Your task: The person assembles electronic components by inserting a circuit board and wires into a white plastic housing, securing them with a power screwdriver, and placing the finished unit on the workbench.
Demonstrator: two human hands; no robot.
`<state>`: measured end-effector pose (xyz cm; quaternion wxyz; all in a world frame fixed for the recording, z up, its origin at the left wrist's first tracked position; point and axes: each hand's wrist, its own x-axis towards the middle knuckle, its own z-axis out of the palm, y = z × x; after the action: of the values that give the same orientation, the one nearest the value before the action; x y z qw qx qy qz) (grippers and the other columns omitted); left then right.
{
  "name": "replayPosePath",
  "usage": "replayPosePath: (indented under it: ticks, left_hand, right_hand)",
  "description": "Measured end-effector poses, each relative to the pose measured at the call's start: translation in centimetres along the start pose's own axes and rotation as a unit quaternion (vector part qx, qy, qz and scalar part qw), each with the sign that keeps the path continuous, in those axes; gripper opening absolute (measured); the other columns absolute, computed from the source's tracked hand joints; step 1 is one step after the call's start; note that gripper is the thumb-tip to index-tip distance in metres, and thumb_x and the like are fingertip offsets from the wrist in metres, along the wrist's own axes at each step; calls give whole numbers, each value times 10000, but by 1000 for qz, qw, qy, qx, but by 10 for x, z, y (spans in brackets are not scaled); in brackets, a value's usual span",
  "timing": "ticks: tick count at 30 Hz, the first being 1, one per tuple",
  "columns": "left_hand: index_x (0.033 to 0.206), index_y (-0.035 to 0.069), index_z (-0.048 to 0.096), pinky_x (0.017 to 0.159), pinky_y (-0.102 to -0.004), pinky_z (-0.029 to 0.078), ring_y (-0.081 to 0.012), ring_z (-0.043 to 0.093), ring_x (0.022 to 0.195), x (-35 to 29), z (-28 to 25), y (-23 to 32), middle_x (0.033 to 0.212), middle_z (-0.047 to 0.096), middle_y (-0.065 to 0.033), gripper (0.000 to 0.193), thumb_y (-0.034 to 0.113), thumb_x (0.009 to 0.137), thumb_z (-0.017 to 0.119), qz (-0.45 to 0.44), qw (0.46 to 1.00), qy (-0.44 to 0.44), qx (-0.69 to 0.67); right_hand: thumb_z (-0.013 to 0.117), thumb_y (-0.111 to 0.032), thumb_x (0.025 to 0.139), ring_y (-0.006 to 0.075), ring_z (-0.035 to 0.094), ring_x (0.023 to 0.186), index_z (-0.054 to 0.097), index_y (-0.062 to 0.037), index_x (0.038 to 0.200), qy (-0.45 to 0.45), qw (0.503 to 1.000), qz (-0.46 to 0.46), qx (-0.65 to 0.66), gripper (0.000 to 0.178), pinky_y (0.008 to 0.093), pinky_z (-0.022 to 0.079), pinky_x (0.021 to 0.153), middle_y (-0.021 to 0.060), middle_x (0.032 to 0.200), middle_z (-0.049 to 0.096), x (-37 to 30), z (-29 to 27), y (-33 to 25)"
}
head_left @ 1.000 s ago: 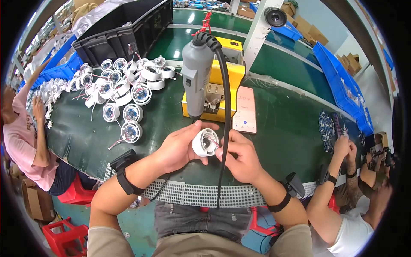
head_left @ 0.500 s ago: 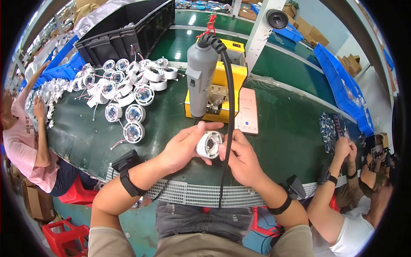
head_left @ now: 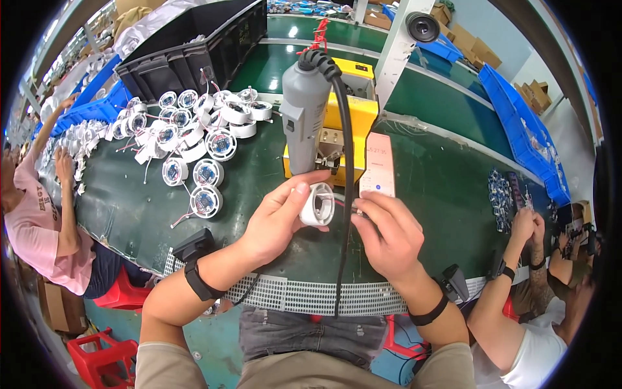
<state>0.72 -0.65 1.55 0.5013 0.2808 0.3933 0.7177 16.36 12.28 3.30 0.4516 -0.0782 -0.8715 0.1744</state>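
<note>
Green workbench (head_left: 447, 227) fills most of the view. Black crate (head_left: 175, 71) at its far left; heap of white round units (head_left: 220, 144) just in front, blue boards inside, wires trailing. Long blue bin (head_left: 521, 126) along the far right edge. Yellow machine (head_left: 364, 113) at far middle, grey power tool (head_left: 303, 117) hanging upright in front of it, black cable (head_left: 349, 155) looping off its top and dropping between the hands. Right hand (head_left: 394, 240) near the phone (head_left: 379, 165), thumb and fingertips pinched closed on the far end of a wire; exact end too small to tell. Left hand (head_left: 275, 220) grips white housing (head_left: 317, 206) by its side, held over the bench near the tool's lower end, open face tilted right. Thin reddish wire (head_left: 341, 202) runs from housing to right fingertips, behind the cable.
</note>
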Motion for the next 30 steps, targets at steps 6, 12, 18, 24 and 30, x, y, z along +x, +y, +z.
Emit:
replayPosePath:
  ticks: [6,12,18,24,30]
  left_hand:
    - [1460,37,312,1021,-387,429,-220,508,1218,0,4,-1,1389,457,-125,533,256,1006,485,24,997,-69,-33]
    - [1489,36,241,1060,-412,389,-249,452,1284,-2,5,-6,1469,361,-154,559,229,1012,461,21,988,-153,-28]
    - [1522,56,124,1119,-425,303,-269,351,1368,-3,5,-11,1525,261,-166,613,231,1019,428,-13,987,-157,-16]
    - [1532,90,-31,1151,-409,217,-248,253,1415,-4,12,-11,1562,145,-148,671,242,1031,390,15,979,-199,-45]
    - [1512,48,166,1024,-360,408,-194,483,1236,-1,1,-8,1362,471,-111,598,187,1014,466,-37,966,-129,221]
  right_hand:
    - [651,-15,866,168,655,733,694,32,971,-84,955,108,264,123,237,497,643,113,920,656,1,1,1]
    - [667,53,834,138,651,727,690,60,935,-53,857,331,392,104,244,495,606,104,816,681,-3,3,-15]
    - [747,31,762,163,660,741,700,37,880,-55,964,142,216,127,267,505,617,104,841,675,-4,4,-8]
    - [763,8,757,189,647,909,633,20,1033,5,984,87,157,305,290,509,778,105,976,634,-5,10,-8]
    - [695,29,813,175,635,945,608,45,1044,-80,925,227,294,247,306,516,834,106,1036,639,-8,14,0]
